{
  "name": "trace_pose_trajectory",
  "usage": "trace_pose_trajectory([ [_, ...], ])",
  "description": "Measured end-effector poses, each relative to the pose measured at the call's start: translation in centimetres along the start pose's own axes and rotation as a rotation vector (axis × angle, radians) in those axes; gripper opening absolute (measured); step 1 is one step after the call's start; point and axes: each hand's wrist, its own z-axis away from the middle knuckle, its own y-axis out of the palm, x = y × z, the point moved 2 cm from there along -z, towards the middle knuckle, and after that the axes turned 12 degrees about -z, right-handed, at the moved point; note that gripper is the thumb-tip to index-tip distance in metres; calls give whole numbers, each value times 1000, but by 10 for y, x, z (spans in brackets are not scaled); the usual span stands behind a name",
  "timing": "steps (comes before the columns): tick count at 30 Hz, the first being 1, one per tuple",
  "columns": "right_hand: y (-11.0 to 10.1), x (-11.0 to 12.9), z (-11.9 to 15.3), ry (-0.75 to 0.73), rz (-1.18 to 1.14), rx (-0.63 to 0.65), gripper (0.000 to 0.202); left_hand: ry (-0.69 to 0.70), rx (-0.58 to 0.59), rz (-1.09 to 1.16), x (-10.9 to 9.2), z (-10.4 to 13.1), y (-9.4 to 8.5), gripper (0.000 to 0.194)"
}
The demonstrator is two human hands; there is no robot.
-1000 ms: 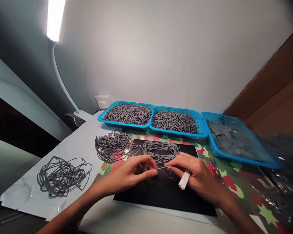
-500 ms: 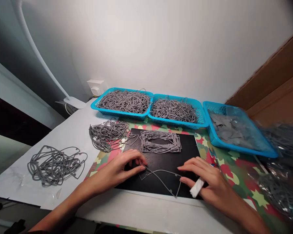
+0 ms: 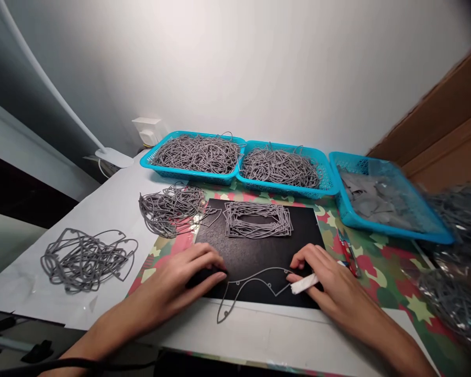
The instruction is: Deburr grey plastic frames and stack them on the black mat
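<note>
A thin grey curved frame with small loops [image 3: 255,277] lies between my hands, over the front edge of a black mat [image 3: 255,254]. At its left end is my left hand [image 3: 192,275], thumb and fingertips closed near the frame; whether they grip it is hidden. My right hand [image 3: 317,272] pinches the frame's right end, and a white wrapping sits on one of its fingers. Behind them, a neat rectangular stack of grey frames [image 3: 259,233] rests on the mat.
Two blue baskets of grey frames [image 3: 192,174] [image 3: 286,191] stand along the wall. A third blue basket [image 3: 392,230] holds grey flat pieces. Tangled frames lie in piles [image 3: 88,259] [image 3: 172,207] at left. Red-handled pliers [image 3: 349,254] and plastic bags [image 3: 451,298] are at right.
The grey frame has turned and no longer crosses over itself near my left hand; one end now hangs toward the front. Both hands have shifted slightly, and the view has tilted a little.
</note>
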Motion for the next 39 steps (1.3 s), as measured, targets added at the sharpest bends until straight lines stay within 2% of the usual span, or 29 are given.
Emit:
trace_pose_trajectory([
  [3,-1,-2,3,19,21,42,17,-72,15,17,8,-6,7,14],
  [6,-2,0,5,-15,34,65,24,-44,82,54,3,-12,10,15],
  [9,-4,-1,4,-36,4,57,24,-40,121,53,-2,-14,10,24],
  [12,-9,-4,2,-40,-67,42,20,-102,136,66,-4,-15,7,27],
  [16,-20,0,-4,-82,-118,-120,12,-190,126,84,-4,-23,-4,28],
  [18,-27,6,-7,-126,-106,-226,9,-153,141,79,-5,-29,-8,25],
  [20,-32,12,-10,-172,-79,-272,13,-84,159,75,-6,-34,-6,24],
  [23,-33,15,-13,-194,-54,-238,17,-35,156,77,-5,-36,1,19],
  [28,-30,11,-13,-180,-68,-187,17,-57,175,105,-7,-36,6,16],
  [35,-30,1,-13,-184,-78,-215,16,-65,87,79,-5,-42,12,21],
  [39,-27,-5,-15,-188,-137,-204,13,-82,124,113,-4,-46,17,22],
])
